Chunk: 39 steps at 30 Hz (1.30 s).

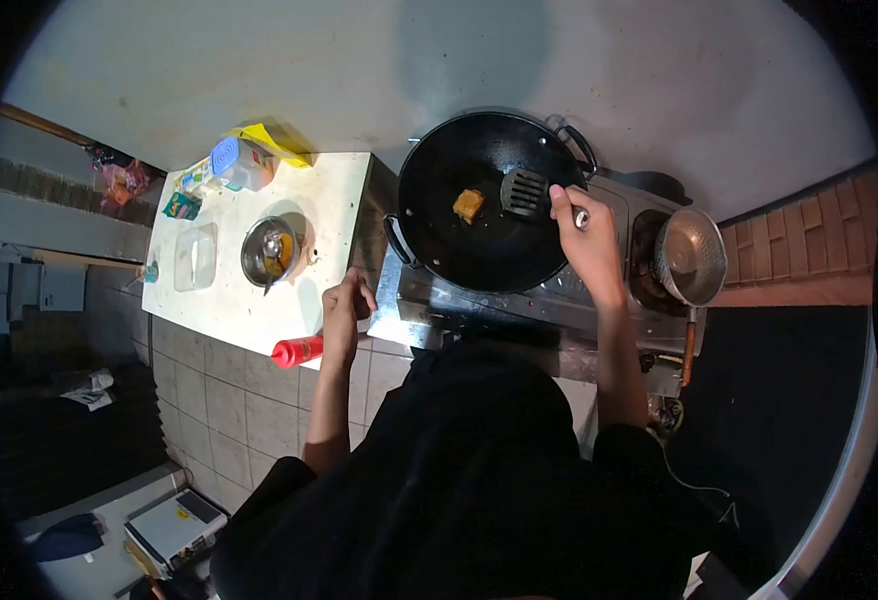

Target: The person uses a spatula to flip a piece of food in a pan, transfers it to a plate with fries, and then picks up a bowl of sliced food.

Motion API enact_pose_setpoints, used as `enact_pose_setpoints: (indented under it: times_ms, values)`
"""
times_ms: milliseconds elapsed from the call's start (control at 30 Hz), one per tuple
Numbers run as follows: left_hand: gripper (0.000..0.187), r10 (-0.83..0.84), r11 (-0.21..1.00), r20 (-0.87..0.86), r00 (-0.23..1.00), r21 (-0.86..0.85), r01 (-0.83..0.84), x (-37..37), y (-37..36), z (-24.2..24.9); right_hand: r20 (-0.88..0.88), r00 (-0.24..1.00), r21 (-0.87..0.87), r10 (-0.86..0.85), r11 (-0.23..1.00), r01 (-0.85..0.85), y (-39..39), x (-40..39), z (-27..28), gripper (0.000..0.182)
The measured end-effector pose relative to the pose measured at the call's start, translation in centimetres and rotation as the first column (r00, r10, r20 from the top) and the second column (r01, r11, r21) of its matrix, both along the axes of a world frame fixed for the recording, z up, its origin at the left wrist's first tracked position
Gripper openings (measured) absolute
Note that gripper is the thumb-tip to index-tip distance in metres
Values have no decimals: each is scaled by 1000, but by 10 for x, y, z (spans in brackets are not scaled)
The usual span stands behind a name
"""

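My right hand (pixel 589 240) is wrapped round the handle of a black slotted spatula (pixel 526 194). The spatula's head is inside a large black wok (pixel 479 262) on the stove, just right of a golden-brown chunk of food (pixel 468 206). A small gap shows between the head and the food. My left hand (pixel 347 295) hovers near the table's right edge, left of the wok, with its fingers loosely curled and nothing visible in them. Near that wrist lies a red squeeze bottle (pixel 297 351).
On the white table (pixel 229 305) stand a metal bowl (pixel 249 255) with yellow contents and a spoon, a clear plastic container (pixel 196 257), and a blue-lidded tub (pixel 242 165). A hammered saucepan (pixel 692 257) sits on the right burner, its wooden handle (pixel 688 355) pointing towards me.
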<state>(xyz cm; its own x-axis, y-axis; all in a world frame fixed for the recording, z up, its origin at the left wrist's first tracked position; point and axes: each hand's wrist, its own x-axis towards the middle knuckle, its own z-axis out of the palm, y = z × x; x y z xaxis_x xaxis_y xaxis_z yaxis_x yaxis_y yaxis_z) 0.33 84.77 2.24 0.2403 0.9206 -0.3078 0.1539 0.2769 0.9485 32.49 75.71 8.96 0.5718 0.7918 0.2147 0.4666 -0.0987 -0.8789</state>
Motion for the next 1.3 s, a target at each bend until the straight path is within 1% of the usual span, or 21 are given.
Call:
enact_pose_setpoints:
  times_ms: [67,167,200,267,300,333,367,400,433,500,533,600,633,700,833,900,1033,1133,1233,1300]
  values:
    - [60,-71,997,9,997,40,71,0,7,4,47,997,42,57,997,-58,-4,-5,-9,28]
    - [56,-81,996,40,996,33,80,9,14,6,-2,1000,63,21,998,-21,-16,-17,-10,28]
    - [56,-96,995,39,995,36,95,12,16,7,-21,1000,110,9,994,-7,-20,-20,-14,27]
    - [48,-157,988,154,976,36,153,17,19,8,-5,1000,118,-16,993,17,-28,-23,-20,27]
    - [48,-164,986,154,974,34,161,20,18,9,12,1000,122,-27,992,25,-33,-25,-22,27]
    - [44,-199,980,198,960,47,193,25,16,13,14,999,121,-32,992,30,-36,-29,-23,27]
    - [42,-231,973,242,942,62,222,27,16,15,-10,999,164,-49,985,50,-39,-33,-23,27]
    - [41,-299,954,312,902,96,283,25,18,9,-35,997,206,-63,976,68,-41,-37,-24,26]
    - [41,-297,955,314,902,96,281,25,16,9,-33,998,206,-61,976,67,-44,-40,-24,26]
    - [43,-269,963,365,891,79,258,27,11,11,-123,988,167,-90,980,110,-48,-45,-24,25]
    - [43,-267,963,368,891,81,256,26,10,11,-119,989,169,-87,980,107,-48,-46,-25,25]
    - [48,-265,964,305,915,98,247,22,7,10,-110,990,197,-91,974,111,-49,-47,-28,24]
    - [48,-262,965,309,914,99,243,21,9,5,-105,991,197,-87,975,107,-48,-47,-28,24]
    - [53,-305,944,357,883,234,231,18,11,-8,-77,994,201,-79,975,93,-48,-46,-26,24]
    - [54,-289,949,382,878,235,211,16,5,-5,-39,998,202,-54,977,61,-43,-45,-27,24]
    - [53,-286,956,395,873,186,229,12,3,-9,-53,998,199,-31,979,41,-41,-46,-27,23]
    - [53,-314,945,398,862,215,246,12,0,-7,-70,998,194,0,981,14,-39,-48,-24,23]
    - [59,-300,948,366,881,217,233,15,-5,-3,-68,998,186,-7,982,20,-38,-49,-23,23]
    - [60,-270,959,405,873,189,209,12,-8,-10,-52,999,185,7,983,2,-41,-47,-26,24]
    - [61,-298,953,517,802,201,225,12,-8,-12,-46,999,174,21,985,-13,-41,-44,-27,23]
